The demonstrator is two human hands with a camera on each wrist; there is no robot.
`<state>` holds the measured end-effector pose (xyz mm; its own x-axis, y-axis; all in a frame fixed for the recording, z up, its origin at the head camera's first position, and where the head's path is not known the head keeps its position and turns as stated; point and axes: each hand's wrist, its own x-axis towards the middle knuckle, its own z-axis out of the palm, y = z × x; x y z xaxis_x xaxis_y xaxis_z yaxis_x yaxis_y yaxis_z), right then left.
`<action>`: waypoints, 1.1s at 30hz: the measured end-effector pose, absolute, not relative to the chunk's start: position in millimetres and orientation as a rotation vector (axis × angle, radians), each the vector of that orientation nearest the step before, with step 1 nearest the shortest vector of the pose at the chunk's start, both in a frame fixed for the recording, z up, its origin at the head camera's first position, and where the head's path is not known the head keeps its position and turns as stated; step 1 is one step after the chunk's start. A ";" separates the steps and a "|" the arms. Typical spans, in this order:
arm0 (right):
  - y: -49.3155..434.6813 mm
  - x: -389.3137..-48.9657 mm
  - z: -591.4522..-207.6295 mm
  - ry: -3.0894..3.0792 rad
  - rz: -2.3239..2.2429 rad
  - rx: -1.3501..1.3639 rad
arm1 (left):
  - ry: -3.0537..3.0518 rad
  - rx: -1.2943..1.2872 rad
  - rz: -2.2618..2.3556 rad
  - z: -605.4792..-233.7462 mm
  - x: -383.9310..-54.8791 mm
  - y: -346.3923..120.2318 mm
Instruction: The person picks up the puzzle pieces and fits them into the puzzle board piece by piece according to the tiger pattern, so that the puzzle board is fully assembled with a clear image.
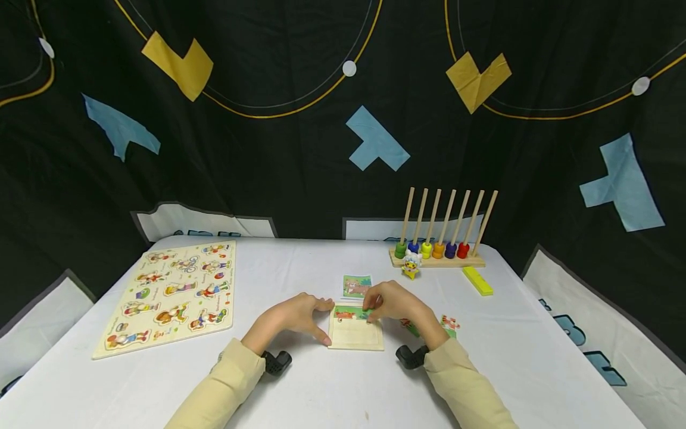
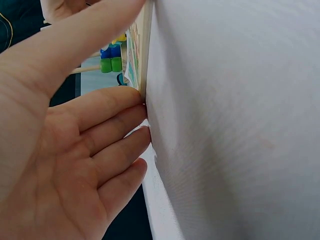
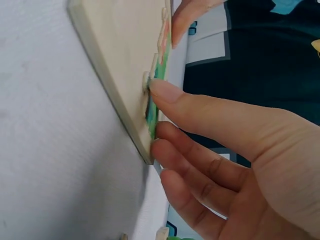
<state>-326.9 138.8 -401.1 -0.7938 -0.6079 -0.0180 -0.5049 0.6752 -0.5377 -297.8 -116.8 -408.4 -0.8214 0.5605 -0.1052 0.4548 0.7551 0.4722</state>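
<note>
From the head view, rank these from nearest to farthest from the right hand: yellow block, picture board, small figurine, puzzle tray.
1. Puzzle tray: right at the right hand, on its left.
2. Small figurine: beyond the hand, slightly right.
3. Yellow block: farther out on the right.
4. Picture board: across on the table's left side.

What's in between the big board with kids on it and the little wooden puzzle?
The head view shows the left hand at the edge of the little wooden puzzle, then bare white tablecloth across to the big board.
</note>
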 end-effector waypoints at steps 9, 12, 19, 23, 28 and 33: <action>140.6 -325.8 -401.2 2.693 -0.788 -0.860 | 2.708 0.810 0.644 -407.5 -297.6 -115.8; 140.3 -324.7 -400.2 2.697 -0.790 -0.850 | 2.709 0.812 0.641 -407.3 -297.2 -115.1; 139.6 -324.8 -401.7 2.723 -0.792 -0.850 | 2.714 0.791 0.633 -406.3 -296.1 -114.8; 138.9 -325.8 -402.6 2.730 -0.796 -0.832 | 2.718 0.786 0.629 -405.9 -295.9 -115.0; 138.6 -327.3 -403.7 2.730 -0.790 -0.822 | 2.714 0.783 0.633 -406.0 -295.9 -115.5; 139.7 -327.8 -403.1 2.720 -0.772 -0.809 | 2.719 0.784 0.625 -406.7 -296.4 -115.2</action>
<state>-327.8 139.7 -403.1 -0.8301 -0.5562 -0.0410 -0.4517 0.7137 -0.5353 -296.4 -115.2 -406.7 -0.8262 0.5522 -0.1116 0.4480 0.7642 0.4640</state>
